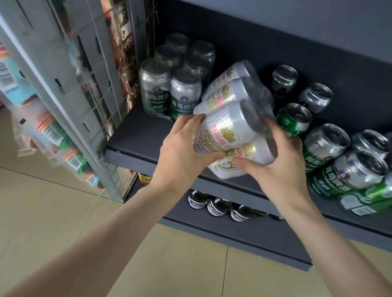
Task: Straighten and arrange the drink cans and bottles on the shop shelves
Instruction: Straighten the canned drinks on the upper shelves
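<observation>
**Both hands on a wrapped pack of white beer cans**

My left hand has its fingers curled over the near end of a shrink-wrapped pack of white cans, thumb side up on the label. My right hand grips the other side, fingers wrapped over the can tops and thumb tucked under the lowest can. So both hands are clamped on the same pack, and it's tilted over, tops pointing right and up, hanging over the front edge of the dark grey shelf.

Just left of it, standing upright on the shelf, is a wrapped pack of green Tsingtao cans, touching or nearly touching my pack. To the right there's a bunch of loose cans: two dark ones further back, a plain green can, then more green Tsingtao cans out toward the right edge, all leaning in this view.

The shelf below holds dark bottles with red and white labels. Off to the left hangs a wire rack with packaged snacks, over a beige tile floor.
</observation>
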`<control>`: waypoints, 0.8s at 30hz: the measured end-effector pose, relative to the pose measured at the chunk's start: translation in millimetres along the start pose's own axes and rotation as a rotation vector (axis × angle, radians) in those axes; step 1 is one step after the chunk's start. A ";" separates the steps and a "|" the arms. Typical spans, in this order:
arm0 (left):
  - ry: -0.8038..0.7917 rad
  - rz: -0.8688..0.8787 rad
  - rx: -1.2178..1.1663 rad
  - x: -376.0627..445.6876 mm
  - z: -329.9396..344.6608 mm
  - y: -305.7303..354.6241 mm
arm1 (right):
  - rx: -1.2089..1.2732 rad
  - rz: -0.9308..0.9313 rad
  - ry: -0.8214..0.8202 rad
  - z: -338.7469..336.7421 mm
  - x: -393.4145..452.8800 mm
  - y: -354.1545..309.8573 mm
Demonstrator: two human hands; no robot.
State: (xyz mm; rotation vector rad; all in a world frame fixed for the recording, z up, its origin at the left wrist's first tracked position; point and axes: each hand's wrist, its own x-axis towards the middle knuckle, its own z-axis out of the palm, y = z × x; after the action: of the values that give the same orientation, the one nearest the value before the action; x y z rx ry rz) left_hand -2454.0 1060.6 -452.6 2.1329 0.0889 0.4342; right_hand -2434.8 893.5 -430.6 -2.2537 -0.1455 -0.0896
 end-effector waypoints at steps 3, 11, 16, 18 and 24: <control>0.000 -0.085 -0.030 4.6 7.5 -8.4 | -0.078 -0.051 0.048 10.6 9.8 3.0; -0.080 -0.191 0.043 10.8 20.3 -32.0 | -0.255 -0.122 0.095 30.7 23.7 4.2; -0.130 -0.203 0.119 17.4 12.0 -41.5 | -0.331 -0.134 0.113 40.5 47.8 1.2; -0.154 -0.218 0.159 14.1 7.8 -45.4 | -0.351 -0.103 0.123 45.3 66.0 -3.6; -0.102 -0.252 0.203 5.1 -3.2 -55.4 | -0.383 -0.052 0.108 51.5 80.4 -4.2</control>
State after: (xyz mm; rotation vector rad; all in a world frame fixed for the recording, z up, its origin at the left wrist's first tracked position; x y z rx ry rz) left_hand -2444.7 1095.8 -494.8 2.3006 0.3526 0.1734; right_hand -2354.9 941.9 -450.8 -2.6195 -0.1375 -0.2874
